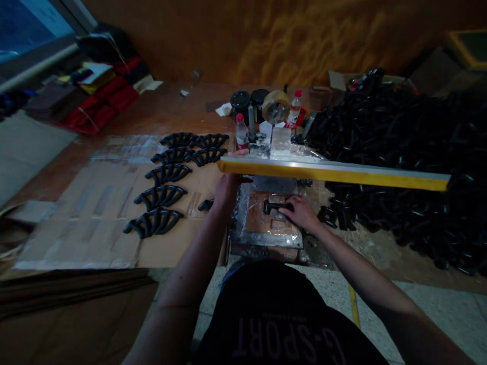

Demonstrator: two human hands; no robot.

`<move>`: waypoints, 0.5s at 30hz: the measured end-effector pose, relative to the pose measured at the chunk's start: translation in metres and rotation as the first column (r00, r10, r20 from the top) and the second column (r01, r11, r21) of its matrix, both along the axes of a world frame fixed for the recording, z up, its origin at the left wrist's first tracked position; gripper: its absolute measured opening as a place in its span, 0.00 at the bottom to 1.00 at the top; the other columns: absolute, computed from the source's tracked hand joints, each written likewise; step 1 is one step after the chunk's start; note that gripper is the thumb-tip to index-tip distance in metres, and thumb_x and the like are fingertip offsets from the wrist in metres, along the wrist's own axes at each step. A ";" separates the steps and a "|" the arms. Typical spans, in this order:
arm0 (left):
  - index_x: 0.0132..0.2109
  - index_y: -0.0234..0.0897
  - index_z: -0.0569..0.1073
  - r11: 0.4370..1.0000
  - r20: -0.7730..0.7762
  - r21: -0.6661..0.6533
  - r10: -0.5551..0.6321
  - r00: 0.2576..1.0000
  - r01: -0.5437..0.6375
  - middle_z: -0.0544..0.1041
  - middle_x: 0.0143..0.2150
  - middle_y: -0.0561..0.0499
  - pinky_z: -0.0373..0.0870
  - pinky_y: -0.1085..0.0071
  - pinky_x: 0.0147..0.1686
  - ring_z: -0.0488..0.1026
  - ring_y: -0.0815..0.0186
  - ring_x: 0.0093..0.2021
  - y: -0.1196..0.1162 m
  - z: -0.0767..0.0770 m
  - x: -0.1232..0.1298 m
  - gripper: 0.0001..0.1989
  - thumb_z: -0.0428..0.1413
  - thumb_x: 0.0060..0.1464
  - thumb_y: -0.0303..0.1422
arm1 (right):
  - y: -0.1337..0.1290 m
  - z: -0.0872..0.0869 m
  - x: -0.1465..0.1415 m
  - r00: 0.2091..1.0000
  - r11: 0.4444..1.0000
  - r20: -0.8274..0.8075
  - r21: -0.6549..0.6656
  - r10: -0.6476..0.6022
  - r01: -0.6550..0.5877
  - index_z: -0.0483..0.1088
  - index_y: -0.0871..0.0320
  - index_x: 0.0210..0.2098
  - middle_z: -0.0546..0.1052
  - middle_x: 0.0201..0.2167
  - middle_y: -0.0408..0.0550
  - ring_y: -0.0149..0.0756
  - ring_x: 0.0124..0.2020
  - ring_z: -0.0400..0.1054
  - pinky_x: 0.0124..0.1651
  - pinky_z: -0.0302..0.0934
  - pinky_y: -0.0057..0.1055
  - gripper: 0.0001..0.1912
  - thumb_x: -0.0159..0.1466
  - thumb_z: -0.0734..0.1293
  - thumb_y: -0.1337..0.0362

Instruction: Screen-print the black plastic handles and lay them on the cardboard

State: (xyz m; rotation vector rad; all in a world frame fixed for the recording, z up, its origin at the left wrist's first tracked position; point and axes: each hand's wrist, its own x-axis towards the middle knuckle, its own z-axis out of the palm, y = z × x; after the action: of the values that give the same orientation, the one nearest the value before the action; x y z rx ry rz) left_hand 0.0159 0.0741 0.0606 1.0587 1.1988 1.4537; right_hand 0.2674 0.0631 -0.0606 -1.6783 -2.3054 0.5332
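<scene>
My right hand (300,213) is closed, thumb and fingers pinching one end of a black curved handle-like part (271,207). That part lies over the clear-covered brown bed of a metal fixture (243,236). My left hand (227,185) reaches to the fixture's upper left. A long silver bar with a yellow edge (335,172) crosses in front of it and hides most of its fingers; whether the hand grips anything does not show. Beside my left wrist, another black part (206,205) lies on the cardboard (163,251).
Rows of similar black parts (162,195) lie on the cardboard at left. A large heap of them (399,137) fills the right side. Behind the fixture stand bottles (241,133), dark jars (240,101) and a tape roll (276,107). Red bundles (102,99) sit back left.
</scene>
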 end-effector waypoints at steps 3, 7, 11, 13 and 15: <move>0.53 0.35 0.69 0.981 0.015 -0.191 -0.035 0.999 0.037 0.77 0.37 0.46 0.71 0.73 0.29 0.75 0.65 0.34 -0.027 -0.027 0.013 0.29 0.45 0.59 0.54 | -0.013 0.002 -0.025 0.989 1.000 0.150 -0.021 -0.017 0.021 0.72 0.62 0.40 0.76 0.40 0.57 0.44 0.44 0.69 0.48 0.61 0.38 0.12 0.65 0.64 0.59; 0.53 0.35 0.70 0.736 0.157 -0.593 -0.292 0.943 0.327 0.78 0.38 0.41 0.72 0.68 0.27 0.77 0.58 0.35 -0.084 -0.079 0.042 0.31 0.47 0.57 0.56 | -0.040 0.022 -0.058 0.998 0.998 -0.006 -0.015 -0.067 0.067 0.70 0.61 0.42 0.75 0.38 0.56 0.42 0.42 0.68 0.45 0.61 0.35 0.09 0.68 0.61 0.62; 0.50 0.35 0.70 0.766 0.120 -0.625 -0.097 0.988 0.151 0.78 0.43 0.41 0.74 0.68 0.29 0.77 0.59 0.39 -0.106 -0.111 0.025 0.27 0.48 0.57 0.54 | -0.057 0.027 -0.063 0.933 0.961 -0.231 0.037 0.275 -0.274 0.71 0.55 0.43 0.76 0.41 0.49 0.37 0.46 0.68 0.49 0.60 0.32 0.08 0.68 0.61 0.67; 0.45 0.34 0.70 0.766 -0.023 -0.642 0.011 1.000 -0.023 0.79 0.37 0.43 0.72 0.70 0.26 0.77 0.61 0.33 -0.101 -0.123 -0.015 0.26 0.48 0.56 0.54 | -0.051 0.022 -0.030 0.950 0.968 -0.186 0.048 0.252 -0.247 0.72 0.53 0.45 0.76 0.43 0.48 0.36 0.49 0.68 0.51 0.60 0.32 0.12 0.67 0.60 0.71; 0.40 0.33 0.70 0.734 -0.203 -0.654 0.063 0.977 -0.183 0.77 0.30 0.44 0.70 0.70 0.22 0.75 0.62 0.26 -0.092 -0.136 -0.064 0.27 0.44 0.58 0.54 | -0.039 0.012 0.023 1.000 0.999 0.021 0.044 -0.008 0.007 0.73 0.55 0.45 0.76 0.44 0.51 0.39 0.49 0.68 0.50 0.61 0.33 0.16 0.65 0.58 0.74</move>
State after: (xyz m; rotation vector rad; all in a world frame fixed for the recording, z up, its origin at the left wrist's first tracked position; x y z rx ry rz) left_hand -0.0481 -0.0177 -0.0757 0.6004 1.7682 0.8899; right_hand 0.2902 0.0242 -0.0482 -1.6793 -2.3077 0.4619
